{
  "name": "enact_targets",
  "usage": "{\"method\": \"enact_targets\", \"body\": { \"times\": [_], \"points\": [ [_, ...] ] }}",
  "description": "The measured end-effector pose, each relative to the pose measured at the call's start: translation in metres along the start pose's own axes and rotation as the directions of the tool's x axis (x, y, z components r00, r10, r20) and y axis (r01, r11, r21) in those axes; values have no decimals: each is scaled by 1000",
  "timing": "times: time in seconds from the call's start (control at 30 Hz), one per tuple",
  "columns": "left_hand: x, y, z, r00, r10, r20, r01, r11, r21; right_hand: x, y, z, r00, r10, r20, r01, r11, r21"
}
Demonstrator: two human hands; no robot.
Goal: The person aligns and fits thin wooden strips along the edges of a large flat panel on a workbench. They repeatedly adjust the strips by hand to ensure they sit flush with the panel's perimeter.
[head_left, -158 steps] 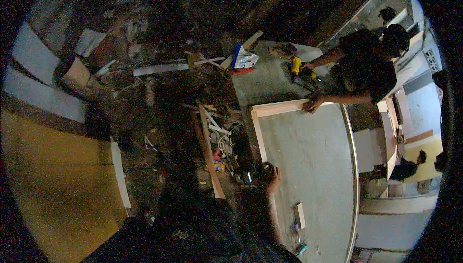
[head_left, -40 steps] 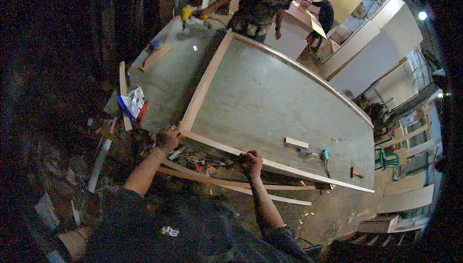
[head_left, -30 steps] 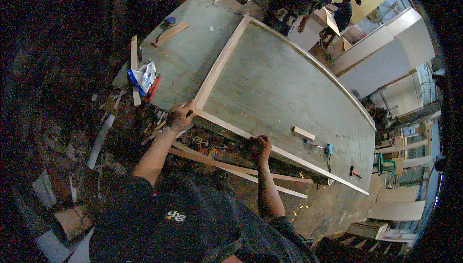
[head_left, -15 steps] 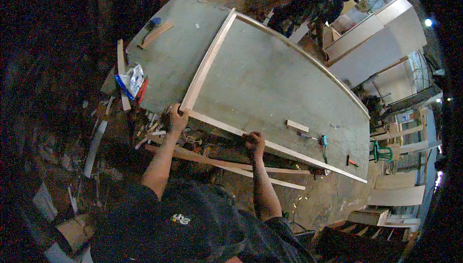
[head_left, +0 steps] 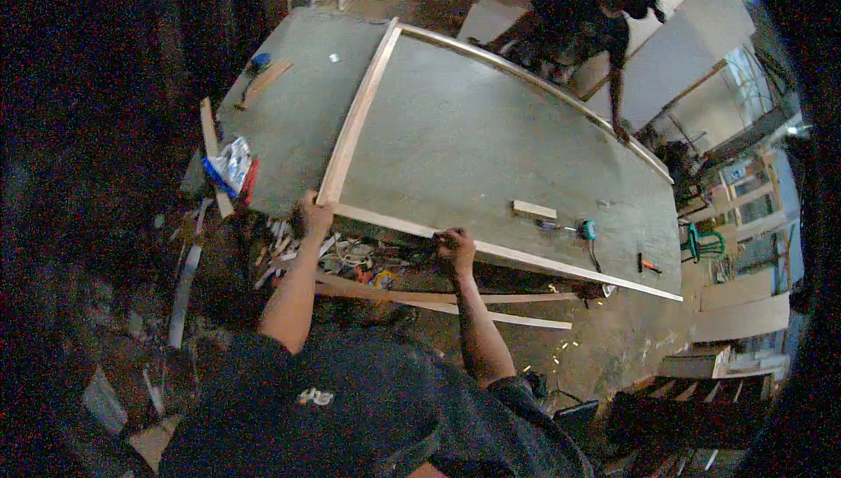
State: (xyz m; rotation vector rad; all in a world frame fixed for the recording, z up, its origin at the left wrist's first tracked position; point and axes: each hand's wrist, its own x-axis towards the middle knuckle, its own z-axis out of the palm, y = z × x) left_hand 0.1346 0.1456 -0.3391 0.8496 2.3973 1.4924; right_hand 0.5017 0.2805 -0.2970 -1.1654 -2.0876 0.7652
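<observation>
Pale wooden strips form a frame lying on the large grey-green tabletop (head_left: pixel 455 136). My left hand (head_left: pixel 315 213) grips the near-left corner, where the short cross strip (head_left: pixel 357 123) meets the long near strip (head_left: pixel 569 267). Farther right, my right hand (head_left: pixel 455 253) is closed around that near strip, its fingers curled at the table's edge. A third strip (head_left: pixel 517 75) runs along the far side. On the tabletop inside the frame rest a short wood block (head_left: pixel 534 209), a teal-and-black tool (head_left: pixel 585 230) with a cord or strap, and a hammer-like tool with an orange handle (head_left: pixel 649 264).
Across the table a co-worker (head_left: pixel 578 31) leans over, one hand on the far strip. A blue-and-white bag (head_left: pixel 229 167) and wood offcuts (head_left: pixel 265 84) lie at left. Below the near edge are scraps and long battens (head_left: pixel 491 311). A green stool (head_left: pixel 703 241) stands right.
The co-worker has leaned in and brought a hand onto the far strip. The view has shifted slightly; both my hands keep their hold on the frame.
</observation>
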Motion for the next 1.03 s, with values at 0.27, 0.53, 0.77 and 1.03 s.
{"method": "enact_targets", "body": {
  "times": [0.27,0.53,0.77,1.03],
  "points": [
    [-37,11,-44,974,9,225,-37,992,121,-4,0,-4,981,-182,-68,171,976,-133],
    [-12,50,-62,832,221,509,-484,737,471,1,-3,-4,988,-125,-93,125,992,-5],
    [-9,38,-41,805,396,441,-589,453,669,13,-18,-5,981,187,-44,-182,979,93],
    [4,10,-24,744,331,580,-666,296,685,34,-17,-6,987,-159,16,159,977,-139]
  ]
}}
